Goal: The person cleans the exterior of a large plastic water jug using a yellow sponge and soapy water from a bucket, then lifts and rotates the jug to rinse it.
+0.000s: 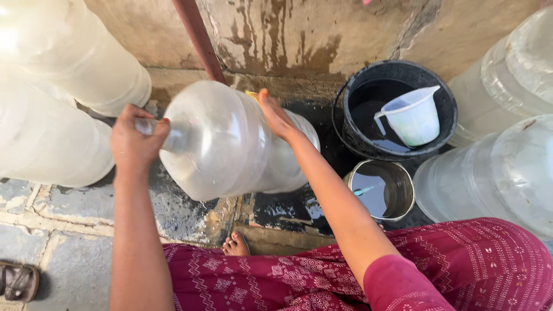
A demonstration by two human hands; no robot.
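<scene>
The left hand (137, 138) is closed tight around the neck of a big clear jug (230, 141), held sideways above the wet floor (190, 216). The right hand (275, 115) lies flat and open on its side. Wet plastic could slip free and knock the black bucket (443, 92).

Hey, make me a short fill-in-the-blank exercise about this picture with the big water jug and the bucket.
1. The left hand grips the clear jug by its ____.
2. A white plastic ____ sits inside the black bucket.
3. The right hand rests on the jug's ____ side.

Missing words: neck; measuring jug; upper
</scene>
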